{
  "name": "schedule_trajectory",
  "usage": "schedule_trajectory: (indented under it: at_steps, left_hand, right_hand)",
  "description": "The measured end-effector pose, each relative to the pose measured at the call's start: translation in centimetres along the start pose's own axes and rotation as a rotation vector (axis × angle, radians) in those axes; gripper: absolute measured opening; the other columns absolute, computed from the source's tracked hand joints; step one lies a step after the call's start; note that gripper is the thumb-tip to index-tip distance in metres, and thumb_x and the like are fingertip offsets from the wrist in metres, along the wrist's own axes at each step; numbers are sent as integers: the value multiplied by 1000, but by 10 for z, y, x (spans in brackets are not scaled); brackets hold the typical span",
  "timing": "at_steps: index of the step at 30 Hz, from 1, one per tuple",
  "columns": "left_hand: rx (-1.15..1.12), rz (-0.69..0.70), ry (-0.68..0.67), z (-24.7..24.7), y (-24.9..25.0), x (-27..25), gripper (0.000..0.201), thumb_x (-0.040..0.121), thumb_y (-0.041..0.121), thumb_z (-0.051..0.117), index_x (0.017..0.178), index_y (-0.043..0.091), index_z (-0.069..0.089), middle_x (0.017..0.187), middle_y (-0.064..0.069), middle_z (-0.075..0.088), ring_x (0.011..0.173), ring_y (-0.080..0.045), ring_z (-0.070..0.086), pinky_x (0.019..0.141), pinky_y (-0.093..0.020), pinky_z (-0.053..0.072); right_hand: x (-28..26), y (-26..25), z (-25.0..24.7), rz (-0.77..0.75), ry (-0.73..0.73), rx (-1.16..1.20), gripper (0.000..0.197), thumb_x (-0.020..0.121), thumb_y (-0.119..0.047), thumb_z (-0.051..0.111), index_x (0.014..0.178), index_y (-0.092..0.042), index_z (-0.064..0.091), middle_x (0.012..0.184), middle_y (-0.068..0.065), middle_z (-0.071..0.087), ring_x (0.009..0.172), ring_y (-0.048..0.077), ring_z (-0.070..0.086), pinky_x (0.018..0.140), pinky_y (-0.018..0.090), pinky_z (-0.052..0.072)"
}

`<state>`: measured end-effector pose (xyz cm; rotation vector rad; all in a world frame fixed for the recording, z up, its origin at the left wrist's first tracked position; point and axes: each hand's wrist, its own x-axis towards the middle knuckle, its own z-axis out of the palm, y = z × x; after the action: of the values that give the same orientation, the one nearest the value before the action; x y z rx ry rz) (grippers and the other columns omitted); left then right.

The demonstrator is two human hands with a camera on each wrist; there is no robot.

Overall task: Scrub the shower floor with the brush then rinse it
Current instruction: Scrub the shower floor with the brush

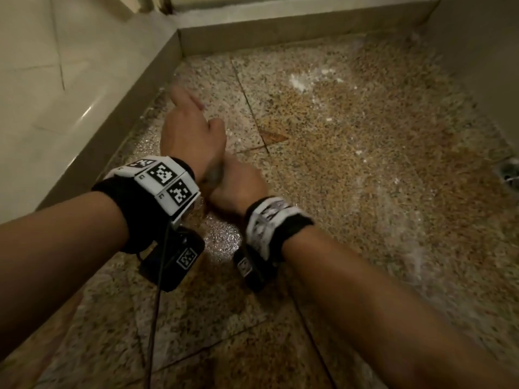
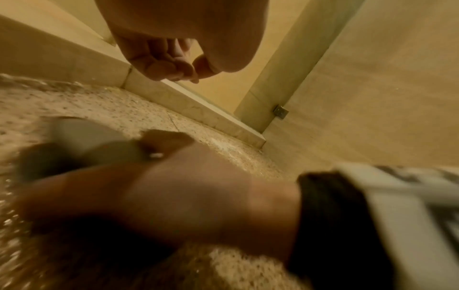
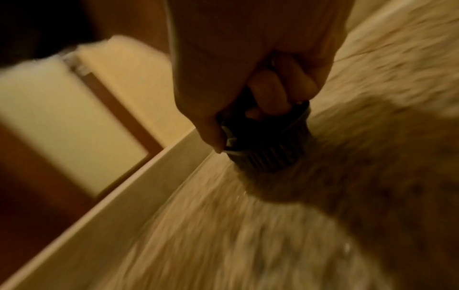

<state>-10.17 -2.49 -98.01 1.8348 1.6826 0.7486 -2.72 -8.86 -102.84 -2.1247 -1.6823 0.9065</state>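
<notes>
Down at floor level, and the right hand (image 3: 248, 64) has its fingers (image 3: 268, 92) curled tight around the dark round brush (image 3: 263, 143), thumb running down the side of it, bristles pressed onto the speckled shower floor (image 1: 365, 153). From the head view that hand (image 1: 238, 189) sits low, tucked under the left wrist, and only a blurred grey sliver of the brush (image 1: 214, 175) peeks out between the two hands. The left hand (image 1: 191, 130) hovers just above and across the right one, holding nothing; in its own wrist view the fingers (image 2: 161, 64) hang loosely curled with the thumb close by them, clear of the floor. The same view catches the right hand (image 2: 149, 192) below, smeared with blur, with the grey top of the brush (image 2: 82, 137) showing past the knuckles. The brush works the near-left part of the floor, close to the pale raised kerb (image 1: 112, 124) that borders it. White foam patches (image 1: 303, 80) lie further out towards the far corner, the stone shines wet around the hands, and the drain (image 1: 509, 172) sits at the far right edge. Both wrists carry black bands with checkered markers (image 1: 165, 175).
</notes>
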Motion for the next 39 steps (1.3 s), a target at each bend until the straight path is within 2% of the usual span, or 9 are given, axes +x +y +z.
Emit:
schedule_trajectory:
  at_steps: [5, 10, 12, 16, 20, 25, 30, 35, 39]
  left_hand:
    - [19, -49, -54, 1, -17, -2, 30, 84, 18, 52, 111, 10, 41, 83, -9, 60, 73, -28, 59, 64, -41, 51]
    - [67, -48, -68, 1, -8, -11, 30, 88, 17, 51, 114, 6, 40, 78, -3, 53, 67, -21, 52, 56, -30, 35]
    - [87, -58, -115, 3, -1, -19, 31, 89, 17, 50, 116, 5, 39, 75, 2, 50, 63, -15, 49, 50, -27, 33]
    - [212, -69, -375, 10, 21, -11, 47, 89, 22, 52, 127, -1, 38, 96, -14, 60, 84, -31, 60, 62, -35, 48]
    - [395, 50, -600, -10, 59, 22, 21, 89, 14, 51, 76, 0, 58, 72, -16, 57, 67, -29, 56, 59, -32, 44]
    - [258, -66, -638, -57, 86, 66, 28, 92, 14, 48, 74, -1, 62, 77, -18, 66, 64, -28, 63, 60, -35, 53]
    - [175, -90, -624, -90, 101, 87, 33, 94, 15, 48, 74, -2, 67, 71, -9, 70, 52, -17, 61, 45, -20, 51]
    - [155, -96, -563, -83, 84, 96, 31, 90, 16, 49, 67, 2, 65, 76, -12, 73, 70, -27, 70, 71, -40, 60]
    - [175, -158, -519, -69, 67, 94, 32, 90, 18, 50, 64, 4, 63, 77, -12, 74, 69, -26, 71, 68, -40, 60]
  right_hand:
    - [-1, 105, -71, 441, 316, 93, 56, 73, -56, 68, 118, -25, 54, 102, 3, 65, 85, 25, 61, 75, 28, 51]
    - [-17, 152, -98, 709, 382, 69, 74, 77, -58, 66, 134, -15, 44, 128, 17, 57, 114, 38, 55, 94, 41, 48]
    - [-13, 142, -95, 709, 358, 87, 77, 78, -55, 67, 137, -13, 41, 131, 18, 54, 116, 39, 54, 95, 43, 49]
    - [1, 95, -89, 625, 359, 178, 76, 76, -52, 69, 136, -13, 44, 128, 14, 56, 110, 35, 57, 89, 41, 52]
    - [16, 41, -112, 587, 221, 155, 76, 79, -52, 65, 136, -7, 44, 130, 15, 55, 110, 34, 57, 82, 36, 51]
    - [23, -19, -188, 535, 184, 117, 55, 85, -44, 62, 118, -1, 59, 112, 16, 64, 97, 33, 64, 85, 40, 56]
    - [25, -53, -232, 519, 109, 86, 46, 87, -41, 60, 111, -2, 59, 89, 14, 62, 89, 32, 65, 84, 47, 57]
    - [41, -47, -201, 441, -60, -66, 44, 88, -46, 62, 105, -6, 55, 93, 10, 59, 82, 26, 61, 70, 33, 53]
    - [67, -38, -166, 363, -145, -58, 46, 88, -45, 64, 107, -4, 56, 93, 9, 57, 79, 24, 59, 66, 31, 54]
